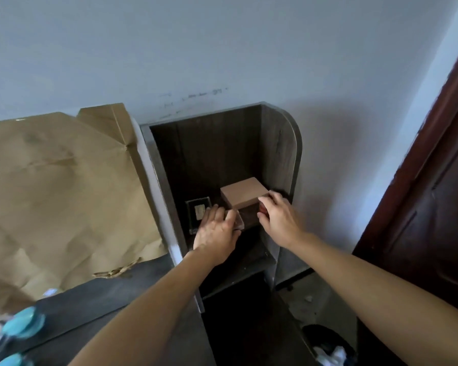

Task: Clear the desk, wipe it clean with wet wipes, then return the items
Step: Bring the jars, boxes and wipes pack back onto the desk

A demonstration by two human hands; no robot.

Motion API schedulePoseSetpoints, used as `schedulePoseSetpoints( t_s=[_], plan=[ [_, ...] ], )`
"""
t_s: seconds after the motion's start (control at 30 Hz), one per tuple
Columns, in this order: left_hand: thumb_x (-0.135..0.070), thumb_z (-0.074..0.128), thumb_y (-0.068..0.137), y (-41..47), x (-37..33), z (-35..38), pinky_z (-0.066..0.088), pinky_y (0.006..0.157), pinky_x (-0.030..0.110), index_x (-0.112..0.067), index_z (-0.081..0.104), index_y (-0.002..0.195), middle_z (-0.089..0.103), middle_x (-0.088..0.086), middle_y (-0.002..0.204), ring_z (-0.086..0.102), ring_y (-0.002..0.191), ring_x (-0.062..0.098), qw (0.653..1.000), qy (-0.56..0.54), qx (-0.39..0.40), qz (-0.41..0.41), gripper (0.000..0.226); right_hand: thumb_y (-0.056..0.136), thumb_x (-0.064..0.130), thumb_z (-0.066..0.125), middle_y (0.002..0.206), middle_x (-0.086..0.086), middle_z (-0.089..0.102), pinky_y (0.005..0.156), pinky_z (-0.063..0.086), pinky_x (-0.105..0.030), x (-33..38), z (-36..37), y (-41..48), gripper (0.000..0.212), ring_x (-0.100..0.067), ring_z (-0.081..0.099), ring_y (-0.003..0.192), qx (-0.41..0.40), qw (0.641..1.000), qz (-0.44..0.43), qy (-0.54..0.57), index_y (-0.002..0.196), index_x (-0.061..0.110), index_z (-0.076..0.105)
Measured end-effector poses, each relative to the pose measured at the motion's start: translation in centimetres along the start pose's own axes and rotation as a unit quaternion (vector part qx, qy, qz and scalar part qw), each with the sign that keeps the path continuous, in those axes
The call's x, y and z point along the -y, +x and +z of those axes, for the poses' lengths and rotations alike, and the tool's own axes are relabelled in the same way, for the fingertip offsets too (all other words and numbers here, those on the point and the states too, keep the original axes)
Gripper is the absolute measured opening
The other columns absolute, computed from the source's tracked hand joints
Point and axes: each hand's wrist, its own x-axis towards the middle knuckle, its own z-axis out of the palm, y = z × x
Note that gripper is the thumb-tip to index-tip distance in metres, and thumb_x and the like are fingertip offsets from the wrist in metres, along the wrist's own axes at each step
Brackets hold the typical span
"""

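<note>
Both hands are reaching into the open compartment of the shelf unit (280, 154) standing at the desk's end. I am judging this as an item-moving step, either clearing or returning; from one moment I cannot tell which, and no wet wipe is showing in either hand.

The left hand (217, 228) is lying on a clear plastic case (196, 210), its fingers nearly straight and close together on the top and the thumb at the case's near edge. The right hand (278, 217) is curling its fingers round a small red round thing (262, 208), which is sitting just beside the tan box (245, 191), at its right front corner.

Contents of the compartment: case on the left w/ a pale card inside, tan box in the middle-right, red thing on the right. The things are standing close, so the next move is probably needing a straight lift or pull of each one w/o knocking the box, esp. on the right side where the wall is near.

The desk (95, 299) is showing at lower left, w/ brown paper (50, 194) leaning over its back part and blue-capped bottles (24, 323) at the corner. A dark bin (325, 342) below is holding some white crumpled stuff; what it is exactly, I cannot tell.
</note>
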Motion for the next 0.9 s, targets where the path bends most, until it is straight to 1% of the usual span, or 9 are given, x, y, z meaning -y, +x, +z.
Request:
schedulePoseSetpoints(
  t_s=[0.1, 0.17, 0.3, 0.4, 0.53, 0.67, 0.73, 0.8, 0.9],
  plan=[
    [-0.036, 0.056, 0.089, -0.1, -0.7, 0.2, 0.013, 0.118, 0.04, -0.018, 0.041, 0.133, 0.048, 0.013, 0.131, 0.028, 0.137, 0.031, 0.999, 0.015, -0.03, -0.008, 0.05, 0.09, 0.021, 0.059, 0.134, -0.014, 0.052, 0.092, 0.046, -0.04, -1.4, 0.6, 0.4, 0.034, -0.033, 0.052, 0.118, -0.015, 0.999, -0.038, 0.029, 0.124, 0.013, 0.058],
    [-0.036, 0.06, 0.086, -0.4, -1.3, 0.5, 0.017, 0.117, 0.042, -0.016, 0.046, 0.13, 0.052, 0.014, 0.126, 0.032, 0.135, 0.032, 0.998, 0.025, -0.047, -0.018, 0.05, 0.088, 0.015, 0.061, 0.126, -0.011, 0.058, 0.086, 0.05, -0.04, -2.2, 0.6, 0.6, 0.031, -0.033, 0.056, 0.111, -0.026, 0.996, -0.072, 0.054, 0.119, 0.012, 0.062],
    [-0.034, 0.075, 0.071, -1.3, -2.5, 0.6, 0.036, 0.105, 0.045, -0.013, 0.058, 0.112, 0.06, 0.012, 0.111, 0.047, 0.122, 0.036, 0.995, 0.042, -0.086, -0.02, 0.05, 0.087, 0.016, 0.062, 0.116, -0.006, 0.06, 0.076, 0.053, -0.041, -3.2, 0.2, 0.7, 0.03, -0.028, 0.058, 0.103, -0.022, 0.99, -0.119, 0.072, 0.117, 0.013, 0.063],
    [-0.034, 0.077, 0.066, -3.1, -3.5, 0.9, 0.044, 0.094, 0.042, -0.015, 0.057, 0.104, 0.056, 0.008, 0.108, 0.052, 0.107, 0.031, 0.993, 0.042, -0.106, -0.022, 0.047, 0.083, 0.02, 0.069, 0.106, -0.006, 0.059, 0.068, 0.053, -0.036, -3.5, 0.0, 0.0, 0.03, -0.026, 0.058, 0.097, -0.03, 0.983, -0.158, 0.088, 0.112, 0.012, 0.064],
    [-0.028, 0.075, 0.069, -6.8, -4.0, 2.4, 0.048, 0.078, 0.038, -0.014, 0.053, 0.112, 0.05, 0.007, 0.11, 0.048, 0.094, 0.027, 0.991, -0.01, -0.115, -0.064, 0.05, 0.08, 0.032, 0.072, 0.101, 0.0, 0.057, 0.06, 0.049, -0.026, -3.3, 0.7, -2.7, 0.037, -0.016, 0.057, 0.092, -0.039, 0.97, -0.202, 0.127, 0.112, 0.015, 0.063],
    [-0.025, 0.073, 0.073, -11.6, -3.3, 4.0, 0.052, 0.067, 0.037, -0.014, 0.038, 0.134, 0.045, 0.008, 0.111, 0.044, 0.098, 0.026, 0.984, -0.057, -0.09, -0.144, 0.071, 0.082, 0.038, 0.068, 0.1, 0.003, 0.055, 0.056, 0.052, -0.029, -2.1, 3.1, -5.4, 0.039, -0.014, 0.06, 0.087, 0.014, 0.96, -0.226, 0.165, 0.113, 0.016, 0.062],
    [-0.026, 0.069, 0.075, -14.2, -2.3, 4.5, 0.051, 0.068, 0.039, -0.012, 0.036, 0.139, 0.044, 0.01, 0.112, 0.044, 0.1, 0.028, 0.977, -0.066, -0.064, -0.191, 0.073, 0.082, 0.039, 0.069, 0.1, 0.004, 0.055, 0.054, 0.049, -0.026, -1.0, 4.4, -6.7, 0.038, -0.015, 0.061, 0.078, 0.051, 0.954, -0.237, 0.174, 0.111, 0.017, 0.063],
    [-0.028, 0.068, 0.074, -16.9, -1.0, 5.1, 0.052, 0.071, 0.041, -0.01, 0.036, 0.138, 0.044, 0.012, 0.11, 0.046, 0.099, 0.031, 0.97, -0.068, -0.039, -0.23, 0.073, 0.08, 0.039, 0.071, 0.099, 0.004, 0.055, 0.053, 0.044, -0.02, 0.3, 5.6, -7.9, 0.036, -0.015, 0.062, 0.071, 0.092, 0.948, -0.247, 0.179, 0.108, 0.017, 0.064],
    [-0.027, 0.067, 0.069, -20.9, 1.3, 5.6, 0.054, 0.072, 0.043, -0.01, 0.04, 0.134, 0.043, 0.012, 0.111, 0.047, 0.101, 0.033, 0.954, -0.073, -0.005, -0.292, 0.072, 0.078, 0.039, 0.072, 0.098, 0.007, 0.053, 0.053, 0.047, -0.022, 2.7, 7.6, -9.5, 0.033, -0.014, 0.061, 0.07, 0.145, 0.931, -0.268, 0.199, 0.103, 0.018, 0.063]
  ],
)
